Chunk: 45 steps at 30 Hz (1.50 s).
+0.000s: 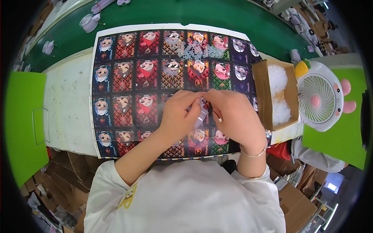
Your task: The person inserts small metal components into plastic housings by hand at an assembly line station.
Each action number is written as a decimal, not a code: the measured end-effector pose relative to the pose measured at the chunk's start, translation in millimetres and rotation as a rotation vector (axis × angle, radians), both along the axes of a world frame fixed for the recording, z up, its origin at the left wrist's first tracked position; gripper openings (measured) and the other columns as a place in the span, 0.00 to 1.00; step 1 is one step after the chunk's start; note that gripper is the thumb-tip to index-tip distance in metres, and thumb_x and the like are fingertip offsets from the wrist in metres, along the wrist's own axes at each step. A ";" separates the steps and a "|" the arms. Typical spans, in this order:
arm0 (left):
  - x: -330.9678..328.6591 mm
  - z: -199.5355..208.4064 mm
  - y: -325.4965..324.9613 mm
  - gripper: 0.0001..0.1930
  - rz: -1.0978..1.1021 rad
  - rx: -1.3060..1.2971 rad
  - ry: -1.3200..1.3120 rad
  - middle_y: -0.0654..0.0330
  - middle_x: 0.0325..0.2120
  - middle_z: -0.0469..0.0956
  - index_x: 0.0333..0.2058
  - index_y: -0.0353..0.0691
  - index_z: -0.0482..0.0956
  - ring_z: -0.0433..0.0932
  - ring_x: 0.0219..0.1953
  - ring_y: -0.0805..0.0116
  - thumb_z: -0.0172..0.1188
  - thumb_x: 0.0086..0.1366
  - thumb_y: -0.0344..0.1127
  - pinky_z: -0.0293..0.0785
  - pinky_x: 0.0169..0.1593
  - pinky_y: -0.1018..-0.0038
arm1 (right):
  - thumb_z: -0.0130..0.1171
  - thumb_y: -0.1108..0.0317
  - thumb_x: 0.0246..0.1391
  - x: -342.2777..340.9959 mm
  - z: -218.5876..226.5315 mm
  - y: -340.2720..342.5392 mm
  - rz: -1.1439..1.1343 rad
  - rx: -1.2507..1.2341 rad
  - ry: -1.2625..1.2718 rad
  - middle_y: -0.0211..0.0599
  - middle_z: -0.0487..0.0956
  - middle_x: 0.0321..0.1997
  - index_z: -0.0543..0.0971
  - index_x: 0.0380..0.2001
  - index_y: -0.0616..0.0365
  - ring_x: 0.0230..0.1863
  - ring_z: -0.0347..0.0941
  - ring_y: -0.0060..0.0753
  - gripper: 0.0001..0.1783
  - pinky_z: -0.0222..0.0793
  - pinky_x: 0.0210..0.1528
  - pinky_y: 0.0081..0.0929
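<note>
Both of my hands meet over the middle of the printed sheet. My left hand (pixel 180 111) is closed around a small lavender plastic part (pixel 201 119), which is partly hidden by the fingers. My right hand (pixel 236 112) is pinched at the upper end of this part, fingertips against those of the left. What the right fingertips grip is hidden. Below the right fingers, thin dark and red wires hang from the part and end in a small white connector (pixel 220 120).
Small clear rings (pixel 194 50) lie scattered on the far part of the printed sheet (pixel 128 132). To the right stand a cardboard box (pixel 263 95) with clear plastic pieces (pixel 278 95) and a white fan (pixel 319 97) with pink ears. Lavender fan parts (pixel 89 23) sit at far left.
</note>
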<state>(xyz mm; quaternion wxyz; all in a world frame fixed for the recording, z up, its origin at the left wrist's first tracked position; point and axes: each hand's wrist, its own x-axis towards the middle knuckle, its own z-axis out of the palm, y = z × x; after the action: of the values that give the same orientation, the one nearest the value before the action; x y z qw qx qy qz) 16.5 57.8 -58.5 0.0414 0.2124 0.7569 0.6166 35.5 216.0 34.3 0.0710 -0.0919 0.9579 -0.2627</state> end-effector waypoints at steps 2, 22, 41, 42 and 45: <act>0.6 2.0 -0.3 0.11 0.025 -0.014 -0.059 0.52 0.32 0.81 0.41 0.33 0.83 0.78 0.35 0.55 0.55 0.62 0.27 0.74 0.41 0.64 | 0.54 0.83 0.44 -3.9 -0.9 4.5 0.040 0.003 -0.055 0.50 0.74 0.24 0.77 0.36 0.63 0.28 0.73 0.54 0.13 0.69 0.31 0.41; 3.8 4.1 -33.7 0.19 -0.075 0.258 -0.317 0.49 0.61 0.70 0.56 0.32 0.75 0.68 0.64 0.59 0.50 0.67 0.26 0.63 0.64 0.68 | 0.57 0.85 0.43 31.1 -38.8 -6.7 0.046 -0.442 0.111 0.48 0.72 0.54 0.75 0.49 0.61 0.55 0.69 0.53 0.25 0.69 0.55 0.41; -10.3 53.0 -48.5 0.17 -0.300 0.011 0.196 0.54 0.40 0.83 0.50 0.35 0.76 0.84 0.33 0.59 0.58 0.61 0.25 0.79 0.34 0.68 | 0.59 0.78 0.48 -80.4 -91.8 2.9 -0.070 0.088 0.474 0.47 0.70 0.32 0.73 0.30 0.61 0.37 0.71 0.52 0.06 0.71 0.40 0.41; -11.4 50.7 -44.8 0.12 -0.293 0.066 0.228 0.58 0.35 0.85 0.46 0.33 0.78 0.83 0.31 0.58 0.56 0.65 0.25 0.78 0.33 0.69 | 0.58 0.79 0.48 -79.1 -88.0 3.7 -0.078 0.044 0.449 0.47 0.70 0.32 0.72 0.30 0.61 0.37 0.70 0.52 0.06 0.70 0.39 0.40; -12.2 49.6 -42.9 0.11 -0.259 0.060 0.346 0.61 0.34 0.85 0.45 0.35 0.80 0.83 0.31 0.61 0.59 0.63 0.27 0.78 0.34 0.68 | 0.57 0.82 0.46 -61.9 -44.7 1.8 -0.103 -0.321 0.436 0.45 0.70 0.32 0.70 0.30 0.62 0.34 0.68 0.47 0.08 0.68 0.38 0.36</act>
<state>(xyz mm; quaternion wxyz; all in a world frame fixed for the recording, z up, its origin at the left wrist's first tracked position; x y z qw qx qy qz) 4.3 14.9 -8.9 -0.0165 0.4118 0.7003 0.5829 -26.4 217.8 -10.4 -0.1659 -0.1076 0.9001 -0.3883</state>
